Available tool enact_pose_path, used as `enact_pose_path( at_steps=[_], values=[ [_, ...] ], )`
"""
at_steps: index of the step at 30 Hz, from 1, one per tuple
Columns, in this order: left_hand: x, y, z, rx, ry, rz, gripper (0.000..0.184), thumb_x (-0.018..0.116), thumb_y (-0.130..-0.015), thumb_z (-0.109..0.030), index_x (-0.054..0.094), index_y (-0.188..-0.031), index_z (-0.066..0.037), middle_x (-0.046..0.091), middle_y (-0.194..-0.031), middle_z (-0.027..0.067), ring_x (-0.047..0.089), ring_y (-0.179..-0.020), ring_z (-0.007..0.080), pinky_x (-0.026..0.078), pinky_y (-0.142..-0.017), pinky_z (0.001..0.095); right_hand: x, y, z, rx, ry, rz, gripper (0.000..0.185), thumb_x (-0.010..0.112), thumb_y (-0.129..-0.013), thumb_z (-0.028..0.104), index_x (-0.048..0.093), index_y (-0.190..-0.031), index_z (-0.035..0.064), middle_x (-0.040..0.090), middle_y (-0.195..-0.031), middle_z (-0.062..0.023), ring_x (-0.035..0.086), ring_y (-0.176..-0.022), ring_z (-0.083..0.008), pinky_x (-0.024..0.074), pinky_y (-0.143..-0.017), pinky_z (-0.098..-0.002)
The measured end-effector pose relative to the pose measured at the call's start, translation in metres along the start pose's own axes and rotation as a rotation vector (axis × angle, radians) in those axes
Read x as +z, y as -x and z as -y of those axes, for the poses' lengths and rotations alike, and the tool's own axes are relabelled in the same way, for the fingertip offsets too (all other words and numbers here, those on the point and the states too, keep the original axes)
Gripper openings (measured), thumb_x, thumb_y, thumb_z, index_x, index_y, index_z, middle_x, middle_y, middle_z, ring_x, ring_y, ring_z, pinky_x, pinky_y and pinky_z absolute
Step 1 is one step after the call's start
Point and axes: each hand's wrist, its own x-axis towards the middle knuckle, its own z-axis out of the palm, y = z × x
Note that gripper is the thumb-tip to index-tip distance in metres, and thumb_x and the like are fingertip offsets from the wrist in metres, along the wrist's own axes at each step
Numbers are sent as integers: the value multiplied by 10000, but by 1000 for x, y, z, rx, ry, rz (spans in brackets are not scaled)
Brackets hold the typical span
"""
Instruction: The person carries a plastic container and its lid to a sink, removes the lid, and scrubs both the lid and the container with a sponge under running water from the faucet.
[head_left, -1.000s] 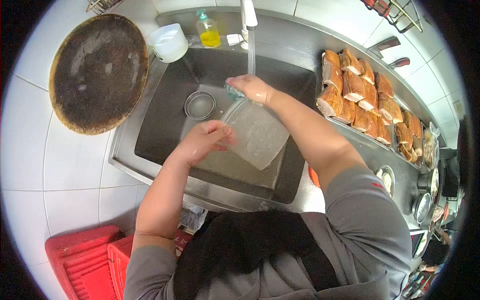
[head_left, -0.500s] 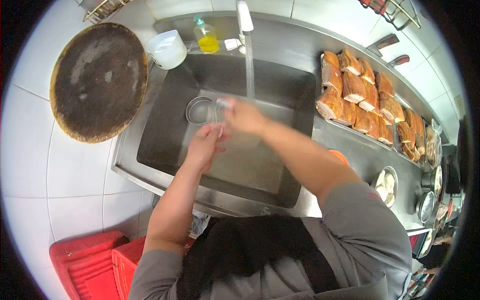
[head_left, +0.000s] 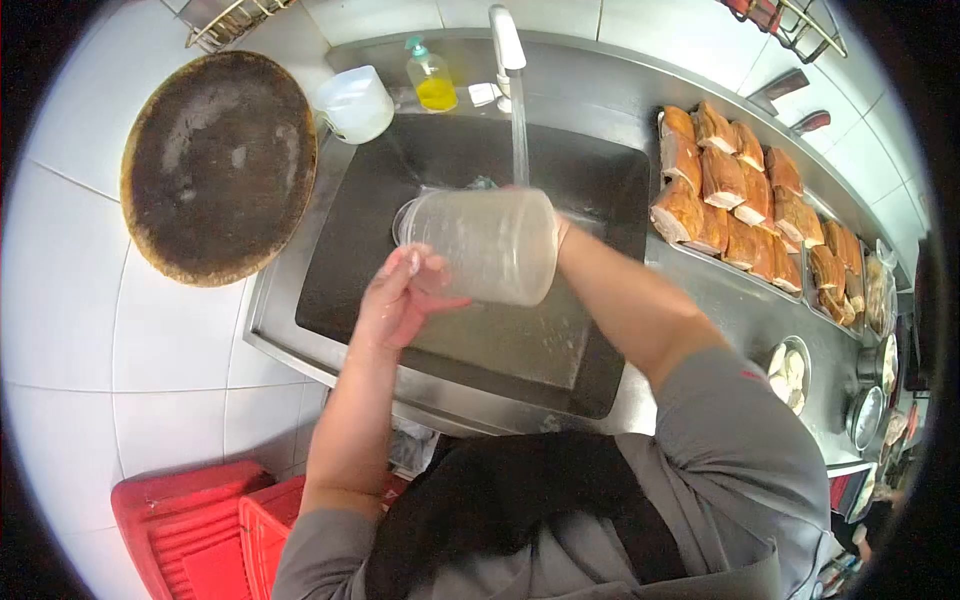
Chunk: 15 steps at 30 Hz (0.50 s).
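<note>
A translucent plastic container (head_left: pixel 490 245), shaped like a wide cylinder, lies on its side in the air above the dark sink (head_left: pixel 350 285). At its left end my left hand (head_left: pixel 393 297) grips the edge, thumb and fingers closed on it. My right hand (head_left: pixel 562 232) is at the far right end and mostly hidden behind the container, so its fingers cannot be made out. A small greenish thing (head_left: pixel 482 183) shows above the container's upper edge, too unclear to name. Water runs from the white tap (head_left: pixel 508 45) just behind the container.
A soap pump bottle (head_left: pixel 433 85) and a white tub (head_left: pixel 356 105) stand on the sink's back ledge. At left leans a round dark board (head_left: pixel 220 165). Trays of roasted meat blocks (head_left: pixel 725 180) fill the right counter, near a bowl of pale pieces (head_left: pixel 790 375). Red crates (head_left: pixel 190 515) sit low left.
The container has come up into plain view, its side now facing me. My right hand has gone from in front, near my left hand, to behind the container. The view has shifted slightly.
</note>
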Motion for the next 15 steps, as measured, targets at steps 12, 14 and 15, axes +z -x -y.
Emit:
enact_pose_path(
  at_steps=[12,14,15],
  values=[
    [45,-64,36,141,-224,-437,436,459,-1040,-269,404,-1427,-77,547,-1343,98,517,-1247,228,527,-847,451,45,-40,-93,-713,736,-802,401,445,-994,162,467,-1387,85,570,-1310,-95,558,-1175,-244,421,-1042,-400],
    [48,-64,36,94,-292,-439,409,465,-1036,-274,440,-1397,-83,558,-1324,78,527,-1229,218,525,-858,462,45,-32,-81,-1053,1507,-808,399,480,-979,215,522,-1351,78,559,-1329,-175,566,-1186,-289,463,-985,-409],
    [48,-61,36,39,-345,-414,396,463,-1035,-284,454,-1380,-90,548,-1330,71,516,-1239,213,516,-886,478,50,-25,-71,-1202,1900,-776,402,498,-972,242,549,-1333,74,554,-1338,-214,570,-1192,-312,485,-956,-414]
  ],
)
